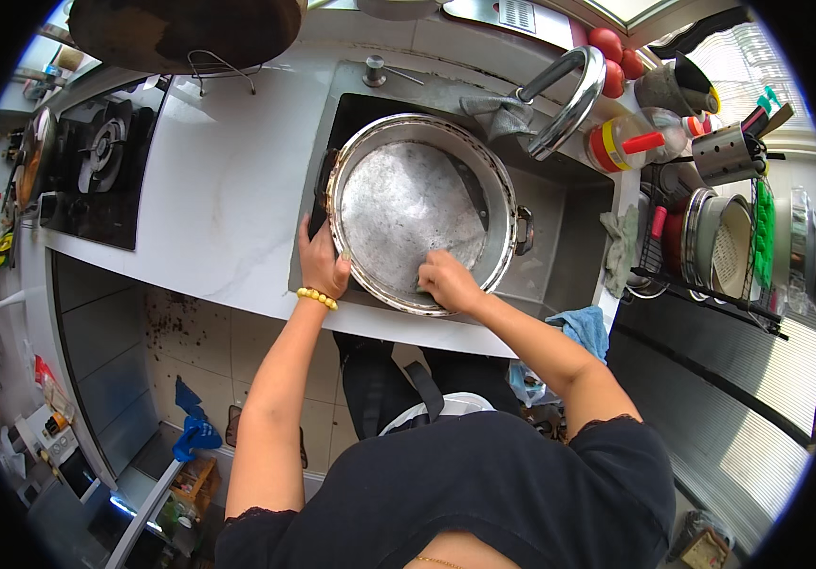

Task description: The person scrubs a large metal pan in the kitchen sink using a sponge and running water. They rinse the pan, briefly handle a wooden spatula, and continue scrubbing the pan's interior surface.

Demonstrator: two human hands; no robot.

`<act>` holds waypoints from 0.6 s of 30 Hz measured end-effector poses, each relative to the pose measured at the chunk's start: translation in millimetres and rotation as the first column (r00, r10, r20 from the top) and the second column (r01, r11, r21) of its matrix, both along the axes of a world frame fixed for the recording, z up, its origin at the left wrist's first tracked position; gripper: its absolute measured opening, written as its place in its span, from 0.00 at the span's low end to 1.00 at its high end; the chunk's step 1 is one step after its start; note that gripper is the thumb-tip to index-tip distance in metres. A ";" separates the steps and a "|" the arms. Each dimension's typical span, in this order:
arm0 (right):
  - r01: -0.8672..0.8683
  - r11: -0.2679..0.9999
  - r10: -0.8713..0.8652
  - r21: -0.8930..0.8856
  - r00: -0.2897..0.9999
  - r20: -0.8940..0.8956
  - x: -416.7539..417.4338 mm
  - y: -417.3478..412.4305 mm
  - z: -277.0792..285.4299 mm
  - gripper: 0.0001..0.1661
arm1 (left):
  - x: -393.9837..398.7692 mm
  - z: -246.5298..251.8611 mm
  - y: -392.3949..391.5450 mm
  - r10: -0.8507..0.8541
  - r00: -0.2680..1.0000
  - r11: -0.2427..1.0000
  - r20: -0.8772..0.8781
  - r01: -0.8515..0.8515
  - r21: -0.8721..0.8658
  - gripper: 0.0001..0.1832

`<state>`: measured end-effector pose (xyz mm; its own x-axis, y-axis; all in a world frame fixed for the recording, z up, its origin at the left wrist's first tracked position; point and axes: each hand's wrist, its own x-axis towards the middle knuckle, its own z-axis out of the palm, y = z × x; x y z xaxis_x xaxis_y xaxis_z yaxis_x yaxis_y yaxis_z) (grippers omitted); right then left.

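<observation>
A large, round metal pot (408, 206) with two side handles lies over the sink (547, 235), its worn rim darkly stained. My left hand (324, 259), with a yellow bead bracelet (317, 297) at the wrist, rests against the pot's lower left outer side, thumb by the rim. Inside the pot, near the front wall, my right hand (447, 279) is closed around a small greenish scouring pad (421, 289), mostly hidden by the fingers. A curved chrome faucet (579, 99) stands behind the sink at the right, with a grey cloth (500, 114) beside its base.
On the left is a gas stove (105, 160); a large dark pan (180, 32) stands on a wire rack above the counter. Red tomatoes (607, 46), a plastic bottle (621, 146) and a dish rack (707, 288) are at the right. A blue cloth (582, 331) hangs at the counter's front edge.
</observation>
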<state>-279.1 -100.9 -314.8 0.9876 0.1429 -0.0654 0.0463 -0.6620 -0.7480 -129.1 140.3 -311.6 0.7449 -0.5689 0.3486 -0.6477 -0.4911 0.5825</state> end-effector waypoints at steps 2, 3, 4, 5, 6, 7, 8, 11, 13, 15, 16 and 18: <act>0.038 0.997 -0.036 0.063 0.999 -0.032 9.4 -10.4 -0.8 0.06 | -1.2 1.2 0.4 0.015 1.000 1.000 -0.003 -0.015 -0.007 0.51; 0.057 0.994 -0.054 0.088 0.998 -0.043 18.9 -22.2 -0.7 0.06 | 0.1 1.1 -0.6 0.013 1.000 1.000 0.000 -0.013 -0.007 0.51; 0.167 0.985 -0.163 0.046 0.984 -0.073 24.9 -34.5 -14.3 0.06 | 1.4 -0.4 -2.0 0.008 1.000 1.000 0.003 -0.008 -0.008 0.51; 0.276 0.961 -0.278 -0.033 0.959 -0.064 34.6 -49.8 -24.5 0.06 | -0.4 -1.8 -1.0 0.004 1.000 1.000 0.001 -0.004 -0.003 0.51; 0.328 0.944 -0.329 -0.011 0.944 -0.020 35.0 -50.7 -23.6 0.06 | 0.0 -0.9 -0.7 -0.002 1.000 1.000 -0.009 0.002 -0.002 0.50; 0.379 0.925 -0.379 0.014 0.925 0.022 35.8 -50.6 -21.7 0.06 | -0.3 0.0 -0.6 -0.009 1.000 1.000 -0.019 0.009 -0.001 0.50; 0.305 0.952 -0.305 0.002 0.952 0.014 32.0 -41.1 -23.3 0.06 | -0.3 1.0 -0.3 -0.015 0.999 1.000 -0.029 0.015 0.000 0.50; 0.077 0.997 -0.077 0.013 0.996 0.045 13.9 -3.4 0.0 0.06 | -1.5 -1.3 1.9 0.005 1.000 1.000 -0.028 -0.005 0.012 0.49; 0.188 0.979 -0.185 0.073 0.982 -0.044 23.5 -24.6 -13.4 0.06 | -0.9 -1.2 -0.1 0.002 1.000 1.000 -0.017 -0.003 -0.006 0.48; 0.344 0.939 -0.344 -0.006 0.939 0.011 34.2 -42.2 -29.8 0.06 | 1.0 -0.4 -2.8 0.007 1.000 1.000 -0.016 -0.007 -0.009 0.48; 0.399 0.917 -0.398 -0.018 0.917 0.024 37.9 -44.1 -28.6 0.07 | 0.9 -0.2 -1.5 0.005 1.000 1.000 -0.016 -0.005 -0.007 0.48; 0.431 0.902 -0.430 -0.013 0.901 0.054 34.5 -29.5 -21.8 0.07 | -1.5 -0.5 0.5 0.001 1.000 1.000 -0.019 -0.001 -0.005 0.48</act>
<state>-244.5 -130.4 -336.6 0.9545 -0.2978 -0.0137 -0.2113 -0.6435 -0.7357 -130.6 140.8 -312.1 0.7522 -0.5662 0.3370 -0.6357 -0.4888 0.5975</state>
